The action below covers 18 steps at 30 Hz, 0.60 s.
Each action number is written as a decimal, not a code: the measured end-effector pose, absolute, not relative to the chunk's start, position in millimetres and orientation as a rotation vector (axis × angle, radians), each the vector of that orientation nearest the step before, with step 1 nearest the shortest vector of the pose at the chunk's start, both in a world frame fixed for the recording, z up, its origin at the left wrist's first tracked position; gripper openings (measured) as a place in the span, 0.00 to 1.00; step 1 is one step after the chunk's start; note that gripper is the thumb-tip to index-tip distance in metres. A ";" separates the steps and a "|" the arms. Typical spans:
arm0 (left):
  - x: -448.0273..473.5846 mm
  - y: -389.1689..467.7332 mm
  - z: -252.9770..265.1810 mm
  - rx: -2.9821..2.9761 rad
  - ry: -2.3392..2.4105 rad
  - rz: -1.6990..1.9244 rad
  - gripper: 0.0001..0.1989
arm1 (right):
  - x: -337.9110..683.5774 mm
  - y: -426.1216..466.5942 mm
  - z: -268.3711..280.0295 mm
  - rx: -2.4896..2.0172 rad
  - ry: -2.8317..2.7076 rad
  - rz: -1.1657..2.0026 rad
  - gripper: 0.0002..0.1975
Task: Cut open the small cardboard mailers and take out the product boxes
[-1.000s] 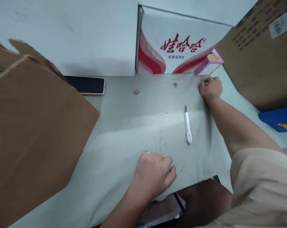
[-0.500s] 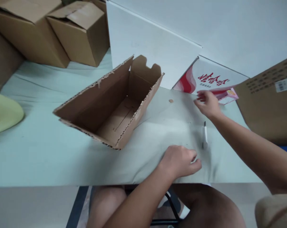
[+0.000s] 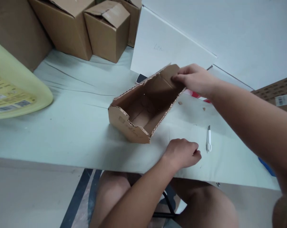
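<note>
An open-topped cardboard box point(image 3: 131, 129) with rough-cut edges stands on the table in the head view. Its near end has a stepped, notched top edge. My right hand point(image 3: 193, 79) grips the far end of the box, thumb and fingers over its rim; part of that end is hidden behind the hand. My left hand point(image 3: 182, 153) rests closed on the table near the front edge, right of the box and apart from it, with nothing visible in it. A white utility knife point(image 3: 209, 139) lies just right of my left hand, its blade pointing away from me.
A yellow-green plastic container point(image 3: 22, 91) stands at the left. Several cardboard boxes point(image 3: 105, 31) fill the back left. Small cardboard scraps point(image 3: 180, 103) lie beyond the knife. A dark-faced device point(image 3: 140, 78) shows behind the box. Another carton point(image 3: 276, 95) stands at the right.
My right hand has moved left from the red-and-white packaging to the far end of the box and taken hold of it. A notched box end now faces me. The view has shifted left.
</note>
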State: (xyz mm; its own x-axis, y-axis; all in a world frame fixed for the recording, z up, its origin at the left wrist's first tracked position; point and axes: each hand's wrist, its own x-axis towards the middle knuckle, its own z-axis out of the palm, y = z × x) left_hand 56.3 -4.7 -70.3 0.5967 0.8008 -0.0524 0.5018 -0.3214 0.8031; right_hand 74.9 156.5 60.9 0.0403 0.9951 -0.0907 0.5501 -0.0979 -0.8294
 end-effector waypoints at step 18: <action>35.9 -2.9 -70.2 1.740 1.474 1.398 0.10 | 293.2 -21.4 17.8 -1.701 -0.852 0.775 0.05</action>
State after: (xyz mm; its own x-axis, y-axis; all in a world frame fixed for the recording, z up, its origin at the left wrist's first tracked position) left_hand 35.9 -2.9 -70.2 -0.0920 0.9137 0.3959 0.4435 -0.3184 0.8378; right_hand 293.2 -21.4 17.8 0.5396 0.8371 -0.0900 0.1692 -0.2125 -0.9624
